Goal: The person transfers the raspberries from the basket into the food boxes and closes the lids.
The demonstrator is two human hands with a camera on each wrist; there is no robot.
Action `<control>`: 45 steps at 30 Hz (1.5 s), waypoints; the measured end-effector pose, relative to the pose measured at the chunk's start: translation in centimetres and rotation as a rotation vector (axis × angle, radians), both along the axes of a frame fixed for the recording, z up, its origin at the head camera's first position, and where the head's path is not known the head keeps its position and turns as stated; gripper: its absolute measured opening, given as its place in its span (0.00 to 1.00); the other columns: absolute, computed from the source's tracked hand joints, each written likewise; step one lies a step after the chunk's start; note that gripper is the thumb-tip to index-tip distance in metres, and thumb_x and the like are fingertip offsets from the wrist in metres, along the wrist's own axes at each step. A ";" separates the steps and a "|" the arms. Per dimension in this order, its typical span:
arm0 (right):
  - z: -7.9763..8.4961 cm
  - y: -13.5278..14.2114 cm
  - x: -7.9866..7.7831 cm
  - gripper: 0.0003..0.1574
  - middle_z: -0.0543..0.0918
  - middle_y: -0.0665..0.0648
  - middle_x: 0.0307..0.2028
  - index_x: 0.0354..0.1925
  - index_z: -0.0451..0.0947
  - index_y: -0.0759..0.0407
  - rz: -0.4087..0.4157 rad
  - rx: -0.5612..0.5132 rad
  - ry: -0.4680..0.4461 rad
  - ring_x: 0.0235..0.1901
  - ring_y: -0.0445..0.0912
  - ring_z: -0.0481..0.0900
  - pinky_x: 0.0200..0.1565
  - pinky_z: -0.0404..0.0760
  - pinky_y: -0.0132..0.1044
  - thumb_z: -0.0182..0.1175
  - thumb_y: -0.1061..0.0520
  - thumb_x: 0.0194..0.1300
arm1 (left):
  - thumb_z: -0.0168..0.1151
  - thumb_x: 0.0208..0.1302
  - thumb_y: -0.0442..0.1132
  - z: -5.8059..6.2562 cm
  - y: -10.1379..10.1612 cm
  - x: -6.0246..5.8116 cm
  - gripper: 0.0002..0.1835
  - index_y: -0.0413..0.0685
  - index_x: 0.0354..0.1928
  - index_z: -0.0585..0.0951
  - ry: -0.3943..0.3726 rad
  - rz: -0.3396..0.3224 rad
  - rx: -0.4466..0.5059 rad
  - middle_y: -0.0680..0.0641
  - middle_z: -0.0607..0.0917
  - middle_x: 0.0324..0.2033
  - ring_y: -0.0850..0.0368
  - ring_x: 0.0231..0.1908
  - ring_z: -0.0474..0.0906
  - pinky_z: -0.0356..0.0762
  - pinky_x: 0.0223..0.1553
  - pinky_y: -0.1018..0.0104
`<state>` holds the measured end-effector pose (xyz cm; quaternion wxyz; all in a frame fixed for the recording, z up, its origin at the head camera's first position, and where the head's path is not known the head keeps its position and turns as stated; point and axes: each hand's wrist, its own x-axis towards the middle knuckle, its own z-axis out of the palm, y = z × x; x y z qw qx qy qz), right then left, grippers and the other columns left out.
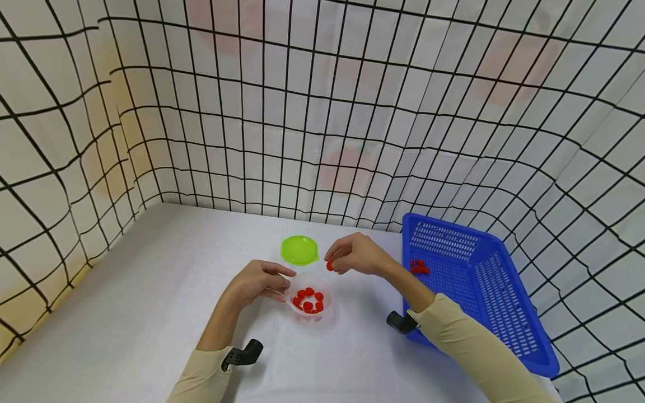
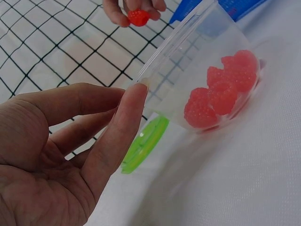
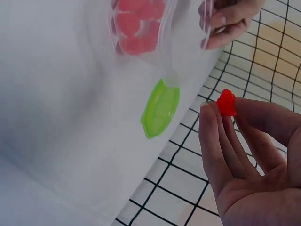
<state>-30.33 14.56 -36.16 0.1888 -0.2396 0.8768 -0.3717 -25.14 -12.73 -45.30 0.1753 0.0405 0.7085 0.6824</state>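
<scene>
A clear plastic tub (image 1: 330, 288) stands on the white cloth with several red raspberries (image 2: 221, 94) on its bottom. At its left side my left hand (image 1: 259, 284) pinches the rim between thumb and fingers. My right hand (image 1: 360, 254) holds one raspberry (image 3: 226, 102) between thumb and fingertips, raised beyond the tub's right far side. Behind the tub lies a green lid (image 1: 299, 250), flat on the cloth.
To the right, a blue plastic basket (image 1: 476, 238) has a few raspberries (image 1: 419, 267) near its left wall. A black wire grid (image 1: 312, 106) over pale cloth encloses the table's back and sides.
</scene>
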 end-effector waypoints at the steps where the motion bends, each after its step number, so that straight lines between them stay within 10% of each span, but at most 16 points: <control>1: -0.3 -0.2 0.0 0.10 0.90 0.56 0.37 0.44 0.87 0.59 0.008 0.002 -0.005 0.34 0.49 0.89 0.44 0.90 0.44 0.65 0.62 0.64 | 0.62 0.67 0.32 0.0 0.0 0.0 0.17 0.29 0.55 0.82 0.000 0.001 -0.001 0.39 0.88 0.39 0.54 0.31 0.85 0.90 0.37 0.59; 45: -3.2 -2.1 1.2 0.10 0.90 0.50 0.38 0.45 0.87 0.59 0.094 0.079 -0.073 0.40 0.48 0.86 0.51 0.87 0.49 0.64 0.59 0.66 | 0.61 0.68 0.32 -0.3 -0.1 -0.2 0.17 0.30 0.55 0.83 -0.003 -0.005 0.008 0.42 0.88 0.36 0.53 0.33 0.85 0.90 0.39 0.58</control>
